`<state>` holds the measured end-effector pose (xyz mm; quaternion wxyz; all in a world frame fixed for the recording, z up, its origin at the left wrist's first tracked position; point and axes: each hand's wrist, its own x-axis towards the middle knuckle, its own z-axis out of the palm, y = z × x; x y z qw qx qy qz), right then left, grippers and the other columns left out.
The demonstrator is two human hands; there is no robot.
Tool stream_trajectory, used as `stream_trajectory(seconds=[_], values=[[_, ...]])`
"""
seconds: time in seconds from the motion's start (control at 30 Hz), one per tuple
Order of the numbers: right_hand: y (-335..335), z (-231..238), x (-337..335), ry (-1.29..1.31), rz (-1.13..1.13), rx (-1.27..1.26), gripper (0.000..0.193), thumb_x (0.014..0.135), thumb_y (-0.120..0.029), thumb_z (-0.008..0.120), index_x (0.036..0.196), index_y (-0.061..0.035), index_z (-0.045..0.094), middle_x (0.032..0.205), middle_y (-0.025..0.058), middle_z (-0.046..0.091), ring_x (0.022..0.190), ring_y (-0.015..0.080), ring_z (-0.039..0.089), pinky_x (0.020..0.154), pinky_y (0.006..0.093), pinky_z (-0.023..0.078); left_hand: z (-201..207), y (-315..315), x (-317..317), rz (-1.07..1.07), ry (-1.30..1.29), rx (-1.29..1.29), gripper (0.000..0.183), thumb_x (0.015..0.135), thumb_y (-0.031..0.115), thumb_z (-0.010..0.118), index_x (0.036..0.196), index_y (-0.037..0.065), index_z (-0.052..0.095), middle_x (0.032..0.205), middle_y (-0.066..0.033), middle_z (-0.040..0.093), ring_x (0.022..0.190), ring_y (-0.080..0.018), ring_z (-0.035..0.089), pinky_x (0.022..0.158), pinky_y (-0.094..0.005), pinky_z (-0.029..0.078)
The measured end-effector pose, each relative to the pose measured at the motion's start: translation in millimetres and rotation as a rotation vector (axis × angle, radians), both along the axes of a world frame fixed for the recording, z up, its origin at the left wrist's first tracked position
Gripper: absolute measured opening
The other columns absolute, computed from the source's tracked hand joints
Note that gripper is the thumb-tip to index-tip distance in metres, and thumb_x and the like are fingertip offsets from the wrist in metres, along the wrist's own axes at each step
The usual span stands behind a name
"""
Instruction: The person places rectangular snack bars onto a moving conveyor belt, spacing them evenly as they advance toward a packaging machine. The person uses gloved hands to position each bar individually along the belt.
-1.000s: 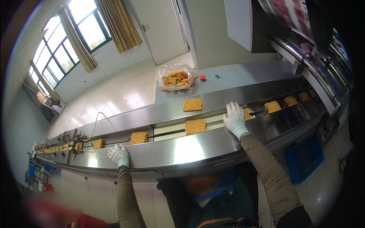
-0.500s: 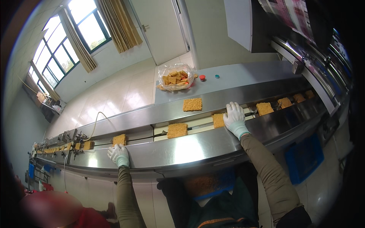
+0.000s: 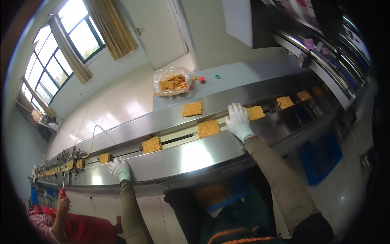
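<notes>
Head cam, L of a pair, wide fisheye. Sits above near side of conveyor (image 3: 162, 168), within arms' reach of it; looks down & fwd across it. Takes in windows (image 3: 86, 34) beyond conveyor's L end, rollers (image 3: 294, 42) nr its R end, wearer's lap (image 3: 239, 217) on its near side.

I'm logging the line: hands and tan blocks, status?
Left hand open, at near steel ledge. Right hand open, partly hiding the channel. Tan blocks spaced along channel; another on far ledge.
</notes>
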<state>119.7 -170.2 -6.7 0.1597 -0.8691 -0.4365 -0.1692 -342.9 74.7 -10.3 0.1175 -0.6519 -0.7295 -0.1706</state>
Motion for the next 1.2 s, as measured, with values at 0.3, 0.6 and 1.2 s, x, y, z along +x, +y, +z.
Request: stream_trajectory(seconds=[0.3, 0.6, 1.2], values=[[-3, 1, -2, 0.009, -0.014, 0.003, 0.043, 0.086, -0.029, 0.051, 0.12, -0.0035, 0.051, 0.13, 0.0122, 0.048, 0.126, 0.0273, 0.039, 0.106, 0.0448, 0.028, -10, 4, -3, -0.045, 0.036, 0.091, 0.033, 0.087, 0.037, 0.049, 0.098, 0.011, 0.066, 0.106, -0.0189, 0.056, 0.105, -0.0343, 0.051, 0.097, -0.0449, 0.037], [1, 1, -4, 0.025, 0.005, -0.001, 0.044, 0.085, -0.03, 0.052, 0.12, -0.0034, 0.052, 0.13, 0.0119, 0.049, 0.126, 0.0276, 0.039, 0.106, 0.045, 0.028, 6, -16, 3, -0.032, -0.013, -0.028, 0.035, 0.089, 0.037, 0.047, 0.108, 0.013, 0.064, 0.121, -0.024, 0.053, 0.117, -0.0364, 0.046, 0.103, -0.045, 0.032], [4, -3, 4, -0.068, -0.027, -0.014, 0.043, 0.083, -0.03, 0.054, 0.118, -0.0046, 0.051, 0.129, 0.0111, 0.049, 0.124, 0.0275, 0.04, 0.102, 0.0458, 0.032, -2, 8, 11, -0.035, 0.029, 0.01, 0.035, 0.087, 0.037, 0.048, 0.1, 0.009, 0.063, 0.108, -0.0181, 0.059, 0.112, -0.0356, 0.049, 0.101, -0.0477, 0.033]])
